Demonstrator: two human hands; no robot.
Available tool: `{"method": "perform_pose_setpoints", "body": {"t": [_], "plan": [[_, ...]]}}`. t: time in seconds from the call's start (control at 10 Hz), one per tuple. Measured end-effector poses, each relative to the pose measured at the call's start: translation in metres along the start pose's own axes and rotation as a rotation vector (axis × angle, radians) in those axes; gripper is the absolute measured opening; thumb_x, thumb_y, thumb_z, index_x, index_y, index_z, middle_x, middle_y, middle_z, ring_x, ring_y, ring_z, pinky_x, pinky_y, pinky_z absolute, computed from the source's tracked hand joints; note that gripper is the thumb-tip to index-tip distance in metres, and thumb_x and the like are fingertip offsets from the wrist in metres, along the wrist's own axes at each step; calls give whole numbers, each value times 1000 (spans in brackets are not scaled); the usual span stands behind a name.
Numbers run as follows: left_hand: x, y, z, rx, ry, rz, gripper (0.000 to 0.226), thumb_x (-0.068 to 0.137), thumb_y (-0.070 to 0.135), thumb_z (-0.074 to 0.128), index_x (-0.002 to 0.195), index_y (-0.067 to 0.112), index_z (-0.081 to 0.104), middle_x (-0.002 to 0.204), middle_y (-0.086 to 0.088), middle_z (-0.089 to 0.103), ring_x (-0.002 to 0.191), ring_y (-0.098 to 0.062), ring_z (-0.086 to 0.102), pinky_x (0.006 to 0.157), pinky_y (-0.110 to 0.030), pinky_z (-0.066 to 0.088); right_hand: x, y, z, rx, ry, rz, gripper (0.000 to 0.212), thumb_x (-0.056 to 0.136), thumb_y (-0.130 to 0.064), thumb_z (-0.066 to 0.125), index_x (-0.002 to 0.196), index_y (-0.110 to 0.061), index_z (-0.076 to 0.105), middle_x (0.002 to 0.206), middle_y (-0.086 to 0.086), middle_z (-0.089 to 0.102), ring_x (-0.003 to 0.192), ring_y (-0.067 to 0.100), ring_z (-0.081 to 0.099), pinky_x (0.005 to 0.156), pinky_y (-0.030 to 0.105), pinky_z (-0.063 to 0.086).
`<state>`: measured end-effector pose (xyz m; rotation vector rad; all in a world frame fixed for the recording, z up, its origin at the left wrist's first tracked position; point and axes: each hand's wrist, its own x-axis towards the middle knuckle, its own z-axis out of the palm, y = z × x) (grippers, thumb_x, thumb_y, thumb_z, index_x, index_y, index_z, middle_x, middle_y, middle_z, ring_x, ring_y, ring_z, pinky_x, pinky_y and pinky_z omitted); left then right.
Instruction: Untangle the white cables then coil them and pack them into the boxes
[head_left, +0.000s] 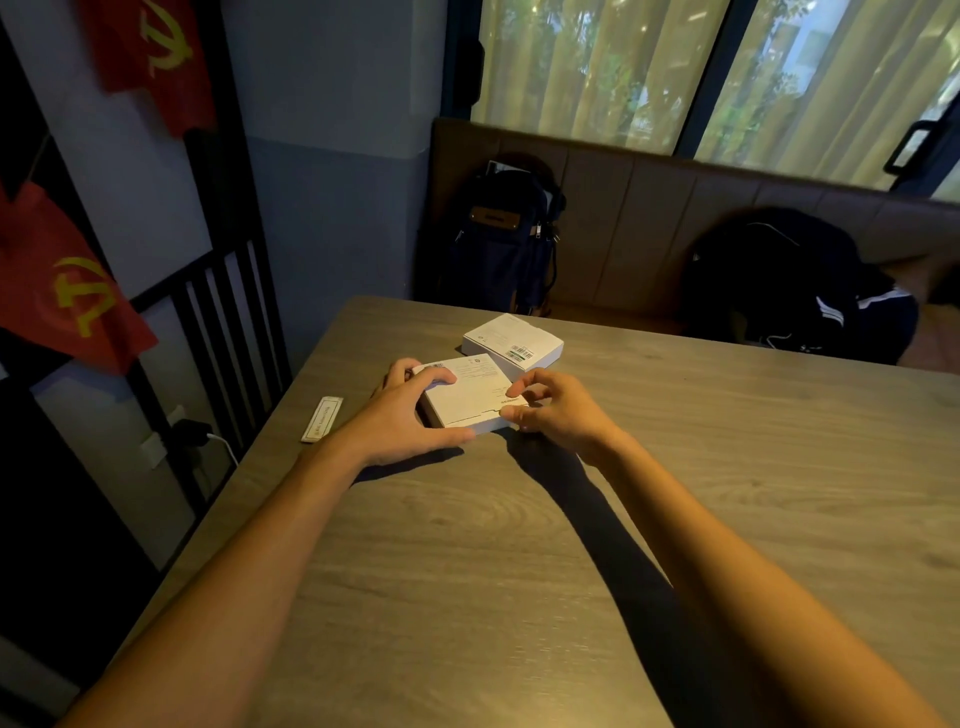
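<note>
A flat white box (475, 396) lies on the wooden table (519, 545) between my hands, its lid down and printed text on top. My left hand (410, 415) grips its left side, thumb along the near edge and fingers over the top. My right hand (556, 408) pinches the box's right edge between thumb and fingers. A second white box (511, 340) with a barcode label sits closed just behind it, touching or nearly touching. No white cable shows on the table.
A narrow white paper strip (322, 418) lies near the table's left edge. Behind the table is a bench with a dark backpack (506, 244) and a black bag (789, 286). A black railing (218, 332) and a wall socket with a white plug stand to the left.
</note>
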<state>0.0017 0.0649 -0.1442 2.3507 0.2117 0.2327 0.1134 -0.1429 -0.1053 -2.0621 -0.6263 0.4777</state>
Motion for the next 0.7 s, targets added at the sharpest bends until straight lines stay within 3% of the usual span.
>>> {"method": "perform_pose_setpoints", "body": {"t": [0.2, 0.3, 0.5, 0.6, 0.7], "plan": [[4, -2, 0, 0, 82, 12, 60, 78, 49, 81, 130, 41, 51, 139, 8, 29, 125, -19, 40, 94, -27, 47, -5, 21, 12, -417, 249, -430, 18, 94, -26, 69, 109, -18, 67, 99, 0, 70, 85, 13, 62, 72, 26, 55], [4, -3, -1, 0, 77, 11, 62, 77, 50, 82, 130, 42, 52, 136, 10, 30, 123, -18, 41, 95, -30, 50, 0, 24, 9, -593, 195, -552, 14, 97, -21, 65, 111, -18, 65, 111, 6, 71, 95, 20, 67, 80, 36, 59], [0, 3, 3, 10, 42, 19, 71, 79, 40, 83, 138, 40, 44, 154, 8, 20, 140, -23, 31, 100, -32, 51, -1, 19, 9, -667, 162, -570, 17, 98, -15, 63, 115, -13, 66, 115, 12, 69, 100, 26, 66, 84, 36, 58], [-5, 6, 4, 16, 39, -37, 74, 82, 39, 80, 145, 38, 40, 164, 3, 12, 148, -28, 24, 104, -37, 45, -3, 17, 10, -622, 154, -503, 21, 98, -25, 63, 118, -19, 65, 118, 7, 66, 94, 18, 65, 80, 31, 58], [-6, 15, -8, 51, 93, -19, 68, 84, 40, 79, 143, 37, 45, 165, 2, 15, 149, -29, 25, 108, -43, 45, -12, 8, -1, -340, 216, -397, 28, 98, -45, 59, 111, -22, 66, 110, -4, 63, 86, 9, 59, 72, 21, 48]]}}
